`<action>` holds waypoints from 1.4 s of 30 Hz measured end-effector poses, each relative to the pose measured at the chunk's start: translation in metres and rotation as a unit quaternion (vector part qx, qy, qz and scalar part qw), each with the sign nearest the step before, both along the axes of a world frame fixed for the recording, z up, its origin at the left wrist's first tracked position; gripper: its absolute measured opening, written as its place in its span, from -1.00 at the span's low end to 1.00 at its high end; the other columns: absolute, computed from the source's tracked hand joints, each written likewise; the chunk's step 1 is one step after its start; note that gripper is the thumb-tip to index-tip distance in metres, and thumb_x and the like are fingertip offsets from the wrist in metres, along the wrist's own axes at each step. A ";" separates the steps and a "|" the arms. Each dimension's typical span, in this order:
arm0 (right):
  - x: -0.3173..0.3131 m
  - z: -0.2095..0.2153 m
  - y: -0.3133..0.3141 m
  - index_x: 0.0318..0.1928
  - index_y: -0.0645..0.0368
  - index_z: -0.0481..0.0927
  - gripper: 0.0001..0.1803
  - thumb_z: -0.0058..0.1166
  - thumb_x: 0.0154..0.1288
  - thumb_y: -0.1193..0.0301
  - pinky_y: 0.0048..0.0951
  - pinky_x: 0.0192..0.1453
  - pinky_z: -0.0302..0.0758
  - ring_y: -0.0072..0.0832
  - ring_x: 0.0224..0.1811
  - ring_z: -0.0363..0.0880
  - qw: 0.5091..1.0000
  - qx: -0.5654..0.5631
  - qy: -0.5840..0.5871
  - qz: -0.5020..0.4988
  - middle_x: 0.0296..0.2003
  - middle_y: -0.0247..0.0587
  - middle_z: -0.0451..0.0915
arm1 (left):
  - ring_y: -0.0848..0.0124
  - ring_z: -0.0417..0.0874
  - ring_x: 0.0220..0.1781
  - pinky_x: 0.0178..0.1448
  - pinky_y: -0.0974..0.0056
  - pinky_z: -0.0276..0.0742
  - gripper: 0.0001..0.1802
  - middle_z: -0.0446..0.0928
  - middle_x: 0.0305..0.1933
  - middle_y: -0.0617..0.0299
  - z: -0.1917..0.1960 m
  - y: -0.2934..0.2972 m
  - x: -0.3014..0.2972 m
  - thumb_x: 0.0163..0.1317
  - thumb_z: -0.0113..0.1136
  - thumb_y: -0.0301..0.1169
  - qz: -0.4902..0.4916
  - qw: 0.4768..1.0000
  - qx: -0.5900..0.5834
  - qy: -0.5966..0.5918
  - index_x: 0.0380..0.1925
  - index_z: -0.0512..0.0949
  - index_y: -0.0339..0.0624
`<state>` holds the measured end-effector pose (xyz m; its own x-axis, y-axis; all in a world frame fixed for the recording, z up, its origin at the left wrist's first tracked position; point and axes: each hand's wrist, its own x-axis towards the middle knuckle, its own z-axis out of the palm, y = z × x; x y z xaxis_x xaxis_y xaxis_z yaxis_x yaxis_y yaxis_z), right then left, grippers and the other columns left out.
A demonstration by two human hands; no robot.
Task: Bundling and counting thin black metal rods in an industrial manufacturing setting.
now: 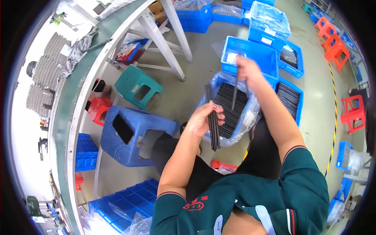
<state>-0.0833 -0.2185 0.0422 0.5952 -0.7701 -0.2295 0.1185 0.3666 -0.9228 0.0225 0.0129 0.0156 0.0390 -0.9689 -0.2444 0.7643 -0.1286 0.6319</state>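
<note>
My left hand (201,119) is clamped around a bundle of thin black strips (212,121), held near upright, ends splayed a little at the top; exact count in the bundle I cannot tell, perhaps three or four; my right hand (247,70) is pinched shut on a single black strip (235,92), lifted at 1 o'clock from my left hand, its lower end hanging over the plastic-lined blue bin (250,113); hands are apart; the bin lies at 12 o'clock from my knees, full of the same strips laid flat in a dense row, too many to count; judgement: to do this well, keep the bundle ends level, bring the one strip alongside parallel, and grip firm so none slide out; a second blue bin of dark strips (290,98) sits at 3 o'clock of the lined one; an open blue crate (250,53) stands just beyond at 12 o'clock; stools near me: one large blue stool (133,133) at 9 o'clock, one teal stool (139,86) at 10 o'clock, one small red stool (98,109) beside it.
</note>
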 end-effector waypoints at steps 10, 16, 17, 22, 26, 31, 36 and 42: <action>0.019 0.004 0.092 -0.58 0.24 0.44 -0.61 0.06 0.26 0.21 -0.53 -0.53 0.38 -0.66 -0.64 0.44 0.909 -0.267 0.225 0.228 -0.65 -0.28 0.50 | 0.24 0.56 -0.26 -0.18 0.05 0.57 -0.65 0.50 -0.26 0.17 -0.008 -0.006 0.003 0.21 0.14 -0.10 0.028 0.999 -0.017 0.039 -0.41 0.52 -0.21; 0.019 -0.030 0.073 -0.31 0.29 0.52 -0.73 -0.11 0.35 0.32 -0.55 -0.54 0.33 -0.61 -0.65 0.38 0.915 -0.300 0.107 0.248 -0.57 -0.29 0.46 | 0.40 0.40 -0.45 -0.36 0.19 0.42 -0.64 0.38 -0.43 0.30 -0.010 -0.011 0.007 0.23 0.10 -0.05 0.112 0.991 -0.029 0.071 -0.41 0.46 -0.14; 0.014 -0.009 0.082 -0.14 0.30 0.51 -0.74 -0.16 0.36 0.39 -0.55 -0.58 0.29 -0.59 -0.68 0.34 0.959 -0.088 0.076 0.258 -0.55 -0.27 0.45 | 0.40 0.40 -0.45 -0.36 0.19 0.42 -0.64 0.38 -0.43 0.30 -0.010 -0.009 0.011 0.24 0.09 -0.05 0.157 0.986 -0.021 0.058 -0.39 0.45 -0.14; -0.013 0.018 0.103 0.17 0.20 0.34 -0.60 -0.16 0.33 0.47 -0.62 -0.64 0.31 -0.64 -0.69 0.38 0.940 -0.094 0.065 0.321 -0.54 -0.27 0.48 | 0.46 0.38 -0.45 -0.32 0.25 0.41 -0.63 0.37 -0.46 0.34 -0.007 -0.012 0.033 0.28 0.03 -0.04 0.294 0.954 -0.014 0.064 -0.36 0.43 -0.14; -0.017 0.016 0.112 0.22 0.10 0.30 -0.55 -0.12 0.30 0.49 -0.61 -0.60 0.31 -0.65 -0.69 0.35 0.926 -0.115 0.089 0.349 -0.58 -0.28 0.47 | 0.45 0.40 -0.45 -0.33 0.25 0.43 -0.65 0.38 -0.45 0.32 -0.007 -0.014 0.034 0.29 0.04 -0.06 0.315 0.946 -0.022 0.070 -0.31 0.45 -0.15; -0.017 0.011 0.115 0.23 0.11 0.27 -0.53 -0.12 0.29 0.49 -0.59 -0.58 0.32 -0.66 -0.68 0.34 0.925 -0.126 0.096 0.346 -0.59 -0.29 0.47 | 0.44 0.42 -0.47 -0.34 0.25 0.47 -0.66 0.39 -0.46 0.29 -0.008 -0.016 0.027 0.29 0.05 -0.10 0.322 0.945 -0.004 0.059 -0.29 0.46 -0.19; -0.016 0.012 0.117 0.25 0.12 0.24 -0.50 -0.10 0.28 0.49 -0.59 -0.60 0.30 -0.66 -0.68 0.34 0.937 -0.114 0.102 0.314 -0.59 -0.28 0.48 | 0.47 0.43 -0.49 -0.36 0.28 0.48 -0.67 0.39 -0.50 0.30 -0.009 -0.021 0.017 0.29 0.06 -0.11 0.309 0.951 0.003 0.017 -0.30 0.47 -0.19; 0.004 0.001 0.110 0.24 0.30 0.18 -0.49 -0.11 0.29 0.48 -0.56 -0.67 0.31 -0.63 -0.70 0.39 0.965 -0.090 0.043 0.241 -0.58 -0.24 0.50 | 0.33 0.46 -0.65 -0.53 0.23 0.48 -0.65 0.40 -0.60 0.20 -0.014 -0.030 -0.010 0.34 -0.03 -0.14 0.217 0.976 0.004 -0.027 -0.34 0.47 -0.25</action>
<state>-0.0788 -0.1089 0.0428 0.8793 -0.4399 -0.1824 -0.1062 0.1921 -0.9756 0.0124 -0.0166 0.0016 0.4581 -0.8563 -0.2386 0.7137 0.1943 0.6730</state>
